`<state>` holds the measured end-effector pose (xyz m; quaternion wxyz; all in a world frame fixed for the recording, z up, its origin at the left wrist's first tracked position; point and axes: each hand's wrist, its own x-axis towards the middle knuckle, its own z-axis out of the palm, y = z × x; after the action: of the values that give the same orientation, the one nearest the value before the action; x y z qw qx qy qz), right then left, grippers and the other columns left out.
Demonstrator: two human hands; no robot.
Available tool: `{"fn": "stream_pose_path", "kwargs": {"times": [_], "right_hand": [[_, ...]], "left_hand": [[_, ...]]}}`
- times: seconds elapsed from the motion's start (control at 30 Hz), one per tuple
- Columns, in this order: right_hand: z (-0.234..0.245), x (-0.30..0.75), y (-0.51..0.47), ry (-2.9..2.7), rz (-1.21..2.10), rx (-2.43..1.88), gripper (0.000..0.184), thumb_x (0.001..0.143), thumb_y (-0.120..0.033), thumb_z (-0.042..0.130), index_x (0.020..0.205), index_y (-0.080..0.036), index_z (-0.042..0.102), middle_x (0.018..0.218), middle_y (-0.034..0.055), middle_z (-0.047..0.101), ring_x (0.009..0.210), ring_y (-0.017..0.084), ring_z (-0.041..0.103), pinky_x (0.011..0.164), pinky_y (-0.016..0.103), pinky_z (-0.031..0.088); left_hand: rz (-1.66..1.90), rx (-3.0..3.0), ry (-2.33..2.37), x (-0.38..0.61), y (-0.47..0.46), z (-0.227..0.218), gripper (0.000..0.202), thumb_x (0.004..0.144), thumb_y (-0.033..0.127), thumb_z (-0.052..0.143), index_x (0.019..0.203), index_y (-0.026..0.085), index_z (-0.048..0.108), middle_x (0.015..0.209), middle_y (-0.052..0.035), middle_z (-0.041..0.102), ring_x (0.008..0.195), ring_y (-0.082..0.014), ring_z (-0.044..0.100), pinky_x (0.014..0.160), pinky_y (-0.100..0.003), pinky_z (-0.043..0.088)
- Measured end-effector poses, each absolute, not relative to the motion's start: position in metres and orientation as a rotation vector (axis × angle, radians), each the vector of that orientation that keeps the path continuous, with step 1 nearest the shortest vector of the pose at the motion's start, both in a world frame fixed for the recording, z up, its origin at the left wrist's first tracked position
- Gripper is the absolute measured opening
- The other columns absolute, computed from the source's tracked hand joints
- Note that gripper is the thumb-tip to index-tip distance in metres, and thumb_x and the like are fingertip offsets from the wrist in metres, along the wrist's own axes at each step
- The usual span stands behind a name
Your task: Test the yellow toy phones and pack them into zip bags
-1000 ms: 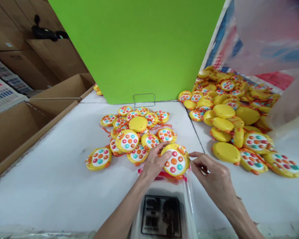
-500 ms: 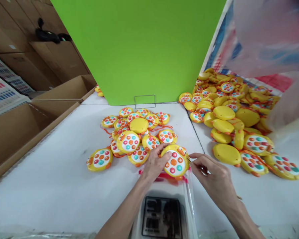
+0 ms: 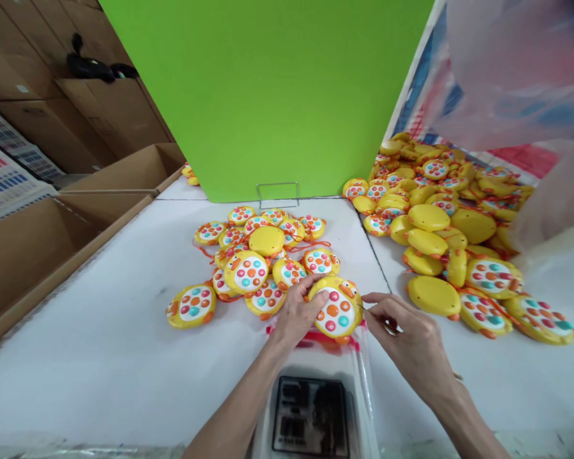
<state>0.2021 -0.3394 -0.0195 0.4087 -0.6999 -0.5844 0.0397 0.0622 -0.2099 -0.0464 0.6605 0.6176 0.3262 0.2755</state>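
Observation:
My left hand (image 3: 300, 310) grips a yellow duck-shaped toy (image 3: 335, 308) by its left side, thumb on the front. The toy has a white belly with coloured round buttons, and its orange beak points up and right. At its right edge my right hand (image 3: 402, 325) pinches a thin dark pin-like tool, whose tip meets the toy's side. Just behind, several similar duck toys (image 3: 247, 273) lie heaped with orange cords among them. Below the held toy lies a clear plastic bag (image 3: 363, 376) with a pink-red top strip, over a pale item with a dark panel (image 3: 310, 415).
A big pile of yellow duck toys (image 3: 430, 217) spreads over the right side. Upright at the back stands a green board (image 3: 272, 95) with a wire stand (image 3: 278, 195) at its foot. Open cardboard boxes (image 3: 67, 242) line the left; translucent plastic sheeting (image 3: 521, 76) hangs at right.
Almost nothing differs. Both hands keep their hold, with the toy and the tool tip in nearly the same place; the view shifts very slightly.

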Motion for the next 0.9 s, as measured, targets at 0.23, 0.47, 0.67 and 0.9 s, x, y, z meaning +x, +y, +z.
{"fn": "stream_pose_path", "kwargs": {"times": [0.23, 0.47, 0.67, 0.9], "right_hand": [[-0.0188, 0.2024, -0.3398, -1.497, 0.090, -1.776, 0.015, 0.082, -0.015, 0.050, 0.068, -0.021, 0.050, 0.094, 0.0031, 0.065, 0.053, 0.008, 0.053, 0.053, 0.023, 0.045], [-0.0226, 0.2032, -0.3379, -1.508, 0.059, -1.779, 0.016, 0.082, -0.016, 0.049, 0.067, -0.021, 0.049, 0.090, 0.0028, 0.065, 0.052, 0.009, 0.052, 0.051, 0.022, 0.045], [-0.0212, 0.2043, -0.3378, -1.500, 0.087, -1.777, 0.017, 0.081, -0.015, 0.051, 0.066, -0.021, 0.047, 0.090, 0.0016, 0.065, 0.052, 0.008, 0.051, 0.051, 0.022, 0.043], [-0.0177, 0.2017, -0.3386, -1.486, 0.118, -1.777, 0.017, 0.082, -0.015, 0.051, 0.066, -0.021, 0.048, 0.093, 0.0021, 0.065, 0.054, 0.008, 0.053, 0.053, 0.022, 0.044]], "left_hand": [[0.626, 1.374, 0.745, 0.0624, -0.2094, -0.0475, 0.036, 0.075, 0.034, 0.058, 0.107, 0.018, 0.061, 0.093, -0.0031, 0.068, 0.082, -0.0210, 0.063, 0.066, -0.025, 0.049], [0.630, 1.425, 0.762, 0.0626, -0.2093, -0.0457, 0.035, 0.074, 0.033, 0.059, 0.106, 0.018, 0.062, 0.096, -0.0033, 0.067, 0.081, -0.0205, 0.062, 0.067, -0.025, 0.049], [0.623, 1.408, 0.737, 0.0630, -0.2092, -0.0480, 0.036, 0.075, 0.033, 0.059, 0.108, 0.019, 0.060, 0.098, -0.0036, 0.067, 0.084, -0.0208, 0.062, 0.068, -0.026, 0.049], [0.635, 1.410, 0.755, 0.0626, -0.2094, -0.0491, 0.035, 0.076, 0.033, 0.058, 0.108, 0.019, 0.060, 0.098, -0.0034, 0.067, 0.088, -0.0218, 0.062, 0.069, -0.025, 0.049]]}}
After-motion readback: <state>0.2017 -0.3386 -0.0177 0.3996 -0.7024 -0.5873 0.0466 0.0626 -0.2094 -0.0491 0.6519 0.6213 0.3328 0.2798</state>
